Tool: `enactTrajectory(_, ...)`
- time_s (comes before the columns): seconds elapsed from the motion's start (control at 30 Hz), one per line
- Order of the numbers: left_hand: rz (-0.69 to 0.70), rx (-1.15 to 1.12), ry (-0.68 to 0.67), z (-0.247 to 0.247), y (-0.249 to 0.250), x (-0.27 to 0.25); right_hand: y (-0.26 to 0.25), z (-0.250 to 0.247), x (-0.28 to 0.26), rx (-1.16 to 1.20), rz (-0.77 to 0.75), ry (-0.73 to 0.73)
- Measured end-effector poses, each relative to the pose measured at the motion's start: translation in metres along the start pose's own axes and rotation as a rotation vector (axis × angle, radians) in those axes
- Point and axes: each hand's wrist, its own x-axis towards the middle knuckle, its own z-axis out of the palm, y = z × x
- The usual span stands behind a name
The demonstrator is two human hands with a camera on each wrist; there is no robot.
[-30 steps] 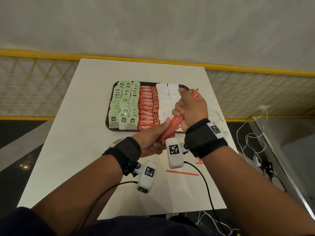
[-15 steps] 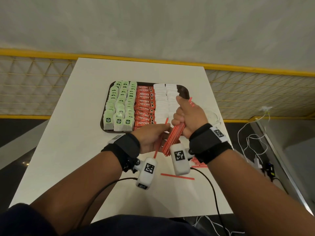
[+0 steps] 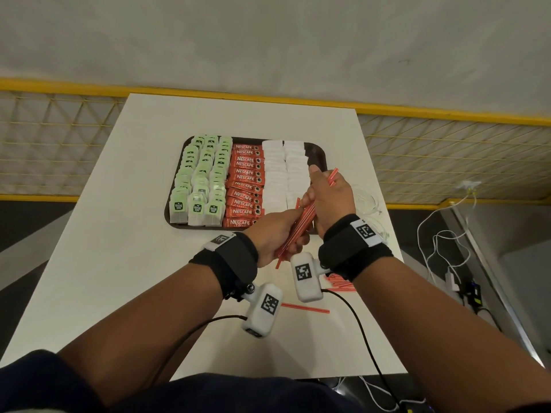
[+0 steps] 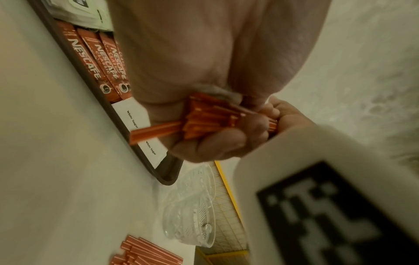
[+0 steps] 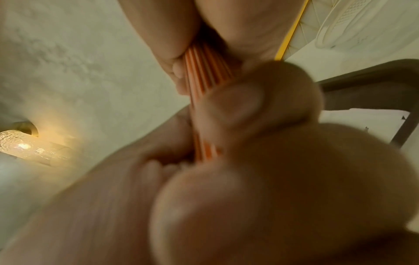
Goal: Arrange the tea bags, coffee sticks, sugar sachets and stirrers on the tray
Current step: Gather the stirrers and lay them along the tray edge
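A dark tray (image 3: 318,150) on the white table holds rows of green tea bags (image 3: 202,186), red Nescafe coffee sticks (image 3: 245,186) and white sugar sachets (image 3: 281,171). Both hands grip one bundle of red stirrers (image 3: 299,225) just above the tray's near right corner. My left hand (image 3: 275,234) holds the bundle's lower end, and my right hand (image 3: 329,198) wraps its upper part, thumb up. The left wrist view shows the stirrers' ends (image 4: 204,120) splayed between the hands, over the sugar sachets (image 4: 140,114). The right wrist view shows the stirrers (image 5: 204,77) squeezed between fingers.
More stirrers (image 3: 343,284) lie in a pile on the table under my right wrist, also visible as a pile (image 4: 147,252). One loose stirrer (image 3: 304,308) lies nearer me. A clear plastic container (image 3: 368,204) sits right of the tray. Cables hang off the table's right side.
Both hands stay on the stirrer bundle, which has shifted a little in the grip; one stirrer now sticks out at the bottom end. The head view has drifted slightly.
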Motion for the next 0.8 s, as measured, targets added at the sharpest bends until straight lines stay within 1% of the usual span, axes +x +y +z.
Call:
enactTrajectory(0.07,0.034,0.025,-0.012,0.004,0.002,-0.002,0.0,-0.003,0.003,-0.056,-0.005,0.01)
enactTrajectory(0.17,0.099,0.186,-0.075,0.012,0.005,-0.004,-0.003,-0.01,0.007,-0.152,0.001,0.029)
enactTrajectory(0.23,0.112,0.245,-0.11,0.015,0.007,-0.004,-0.004,-0.014,0.007,-0.075,0.045,-0.022)
enactTrajectory(0.33,0.079,0.268,-0.122,0.014,0.009,-0.001,-0.007,-0.021,0.005,0.193,0.168,-0.149)
enactTrajectory(0.43,0.051,0.3,-0.138,0.013,0.01,0.003,-0.008,-0.024,0.007,0.326,0.214,-0.237)
enactTrajectory(0.5,0.051,0.326,-0.145,0.014,0.011,0.005,-0.01,-0.022,0.007,0.357,0.216,-0.244)
enactTrajectory(0.67,0.112,0.391,-0.155,0.019,0.012,0.008,-0.017,-0.02,0.003,0.312,0.155,-0.225)
enactTrajectory(0.73,0.11,0.353,-0.174,0.017,0.011,0.01,-0.02,-0.021,0.004,0.326,0.153,-0.219)
enactTrajectory(0.8,0.066,0.251,-0.212,0.013,0.009,0.009,-0.023,-0.024,0.006,0.351,0.156,-0.194)
